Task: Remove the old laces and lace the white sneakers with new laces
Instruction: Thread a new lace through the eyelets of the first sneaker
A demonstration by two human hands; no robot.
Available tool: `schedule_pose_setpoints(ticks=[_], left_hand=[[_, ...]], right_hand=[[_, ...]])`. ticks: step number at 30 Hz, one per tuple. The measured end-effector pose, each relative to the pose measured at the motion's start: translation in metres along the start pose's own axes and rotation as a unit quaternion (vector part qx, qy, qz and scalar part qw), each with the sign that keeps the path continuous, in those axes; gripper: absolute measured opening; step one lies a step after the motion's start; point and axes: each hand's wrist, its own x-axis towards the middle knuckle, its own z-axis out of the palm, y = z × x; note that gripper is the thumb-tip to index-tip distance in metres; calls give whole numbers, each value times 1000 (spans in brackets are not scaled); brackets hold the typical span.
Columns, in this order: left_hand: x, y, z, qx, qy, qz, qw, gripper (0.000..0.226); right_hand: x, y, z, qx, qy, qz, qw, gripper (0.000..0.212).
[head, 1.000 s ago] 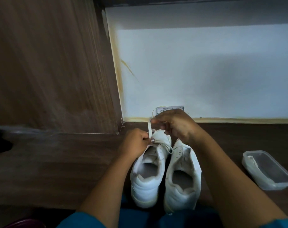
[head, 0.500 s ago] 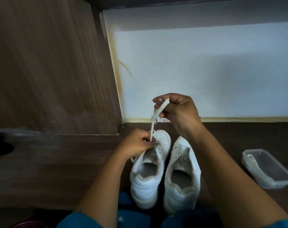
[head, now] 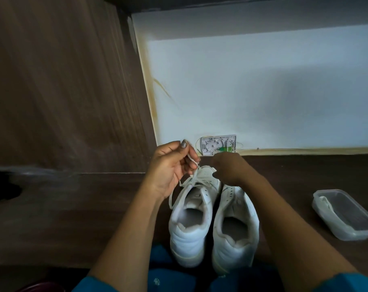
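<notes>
Swapping: your lace (head: 184, 183) went from right grip (head: 229, 169) to left grip (head: 170, 167), which now pinches it, centre frame.
Right grip: down at toe of left sneaker (head: 189, 224); hold unclear.
Meaning: next eyelet pass, likely.

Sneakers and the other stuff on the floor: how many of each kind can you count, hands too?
White sneakers: 2
Lace on a sneaker: 1
Hands: 2, left hand and right hand
Plastic box: 1
Total: 6
</notes>
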Motion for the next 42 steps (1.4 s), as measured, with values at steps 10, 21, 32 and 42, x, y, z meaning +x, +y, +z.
schedule_pose_setpoints(ticks=[10,21,32,42], left_hand=[[-7,7,-9,31,-227,-142,963,45],[12,-35,-45,374,86,-186,904,13],[15,-52,-46,503,-42,-233,831,25],[18,-43,-44,454,-30,-231,860,7]], right_hand=[[-15,-25,5,31,-50,-76,995,18],[-33,-45,-47,209,-387,-54,897,21],[-1,-20,-7,-2,-94,-25,995,19],[0,-34,0,90,-84,-42,992,23]])
